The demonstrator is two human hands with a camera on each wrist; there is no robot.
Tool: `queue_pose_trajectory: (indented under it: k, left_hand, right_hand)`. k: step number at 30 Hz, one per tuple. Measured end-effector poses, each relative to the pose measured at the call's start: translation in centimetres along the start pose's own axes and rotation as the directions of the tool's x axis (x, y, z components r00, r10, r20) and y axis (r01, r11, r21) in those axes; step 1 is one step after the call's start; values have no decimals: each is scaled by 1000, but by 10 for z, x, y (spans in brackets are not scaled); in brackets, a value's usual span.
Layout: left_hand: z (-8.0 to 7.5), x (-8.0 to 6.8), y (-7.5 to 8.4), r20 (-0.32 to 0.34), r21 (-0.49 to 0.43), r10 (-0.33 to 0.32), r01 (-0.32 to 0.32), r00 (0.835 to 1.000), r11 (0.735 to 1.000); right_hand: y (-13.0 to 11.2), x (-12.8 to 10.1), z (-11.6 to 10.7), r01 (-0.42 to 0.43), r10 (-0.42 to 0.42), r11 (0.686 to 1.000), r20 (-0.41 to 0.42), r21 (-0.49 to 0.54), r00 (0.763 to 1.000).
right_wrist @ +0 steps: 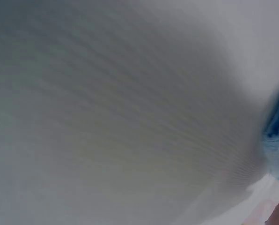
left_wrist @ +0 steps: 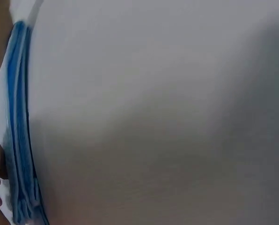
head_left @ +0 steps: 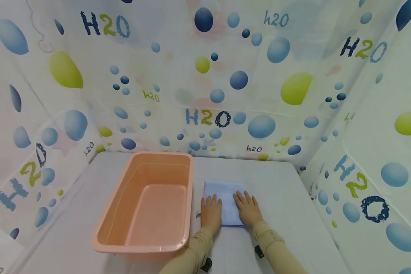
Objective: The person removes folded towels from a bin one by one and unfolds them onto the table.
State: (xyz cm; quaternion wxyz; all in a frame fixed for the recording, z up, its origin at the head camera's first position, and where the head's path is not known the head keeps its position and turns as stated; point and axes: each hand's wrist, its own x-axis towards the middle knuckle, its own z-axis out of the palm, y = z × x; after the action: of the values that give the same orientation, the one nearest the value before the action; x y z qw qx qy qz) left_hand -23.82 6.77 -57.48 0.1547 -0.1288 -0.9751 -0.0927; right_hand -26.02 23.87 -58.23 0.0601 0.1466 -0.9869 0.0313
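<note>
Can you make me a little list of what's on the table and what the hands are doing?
cloth: a folded light blue cloth lies flat on the white table
left hand: left hand rests flat on the cloth's left side
right hand: right hand rests flat on its right side
tub: a pink plastic tub stands left of the cloth, nothing showing inside
behind: bubble-print curtain

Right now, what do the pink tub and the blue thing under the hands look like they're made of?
The tub looks like moulded plastic: smooth, slightly glossy walls, rounded rim. The folded cloth seems a soft woven fabric; the left wrist view shows stacked layered edges. Both hands, left hand and right hand, rest flat on it.
</note>
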Motion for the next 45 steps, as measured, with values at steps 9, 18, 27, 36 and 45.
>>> queue_pose_trajectory:
  k: [9,18,27,36,45]
  left_hand:
    - [-13,-27,18,157,20,166,-171,973,985]
    - [-24,-45,34,263,116,225,-263,938,958]
    - [-24,-46,49,195,87,215,-235,957,968]
    - [-36,-35,38,167,241,155,-193,974,951]
    - [-38,-34,37,285,372,135,-239,949,897]
  right_hand:
    - [-1,39,-18,128,-129,992,157,19,979]
    - [-11,54,-25,-4,-39,988,275,153,961]
    - [-4,55,-33,-16,-8,994,225,105,974]
    - [20,41,-41,28,-24,999,164,-18,986]
    - [36,20,-31,12,-10,1000,85,-25,996]
